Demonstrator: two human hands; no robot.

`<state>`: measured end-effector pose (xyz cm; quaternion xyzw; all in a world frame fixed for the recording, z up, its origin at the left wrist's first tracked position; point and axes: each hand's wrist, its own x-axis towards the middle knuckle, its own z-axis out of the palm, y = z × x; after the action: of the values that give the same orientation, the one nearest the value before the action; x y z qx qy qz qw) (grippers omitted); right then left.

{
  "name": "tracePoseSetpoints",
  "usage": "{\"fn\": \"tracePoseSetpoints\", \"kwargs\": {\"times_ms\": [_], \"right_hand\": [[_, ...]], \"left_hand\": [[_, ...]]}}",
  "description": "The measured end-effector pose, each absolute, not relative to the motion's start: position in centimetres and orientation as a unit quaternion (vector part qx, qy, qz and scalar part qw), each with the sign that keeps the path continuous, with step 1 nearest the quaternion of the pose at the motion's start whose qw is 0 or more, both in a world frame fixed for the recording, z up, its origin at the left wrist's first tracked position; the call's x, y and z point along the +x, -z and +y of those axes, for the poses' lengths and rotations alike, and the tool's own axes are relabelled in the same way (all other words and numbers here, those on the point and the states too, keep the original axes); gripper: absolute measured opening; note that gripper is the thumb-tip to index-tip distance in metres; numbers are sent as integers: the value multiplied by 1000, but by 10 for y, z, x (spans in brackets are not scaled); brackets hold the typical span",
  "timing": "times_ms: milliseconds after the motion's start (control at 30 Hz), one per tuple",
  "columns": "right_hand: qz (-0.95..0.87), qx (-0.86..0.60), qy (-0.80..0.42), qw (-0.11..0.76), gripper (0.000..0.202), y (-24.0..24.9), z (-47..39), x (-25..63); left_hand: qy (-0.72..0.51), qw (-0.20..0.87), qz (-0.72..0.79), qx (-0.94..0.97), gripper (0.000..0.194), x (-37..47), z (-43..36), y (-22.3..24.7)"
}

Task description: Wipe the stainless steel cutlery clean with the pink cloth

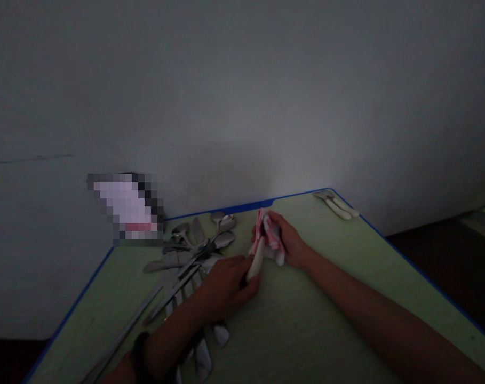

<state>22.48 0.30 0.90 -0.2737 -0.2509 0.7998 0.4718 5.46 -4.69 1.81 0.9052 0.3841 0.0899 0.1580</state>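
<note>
My left hand (231,282) is closed around the pale handle of a piece of cutlery (255,261). The other end of this piece goes into a pink and white cloth (272,240), so its kind is hidden. My right hand (288,241) grips the cloth, which is folded around that end. Under and beside my left forearm lies a loose pile of metal cutlery, with spoons (225,239), knives (162,265) and several long handles pointing toward me.
Two white-handled pieces of cutlery (338,207), at least one looking like a fork, lie at the table's far right corner. A blurred-out upright object (124,205) stands at the back left. The pale green table (306,330) has a blue edge and meets a grey wall (242,106).
</note>
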Motion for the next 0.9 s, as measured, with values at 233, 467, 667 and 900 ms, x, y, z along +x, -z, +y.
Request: {"fn": "tracePoseSetpoints", "kwargs": {"times_ms": [233, 467, 667, 900], "right_hand": [[-252, -271, -804, 465, 38, -9, 3, 224], [-264, -265, -803, 465, 38, -8, 3, 225], [-265, -272, -799, 467, 37, -6, 4, 225], [-262, -276, -799, 466, 39, -10, 2, 224]], "left_hand": [[-95, 162, 380, 906, 21, 55, -47, -20], [-94, 162, 380, 906, 23, 54, -47, -19], [-89, 162, 384, 905, 22, 54, -48, -20], [-98, 155, 376, 908, 21, 54, -47, -17]]}}
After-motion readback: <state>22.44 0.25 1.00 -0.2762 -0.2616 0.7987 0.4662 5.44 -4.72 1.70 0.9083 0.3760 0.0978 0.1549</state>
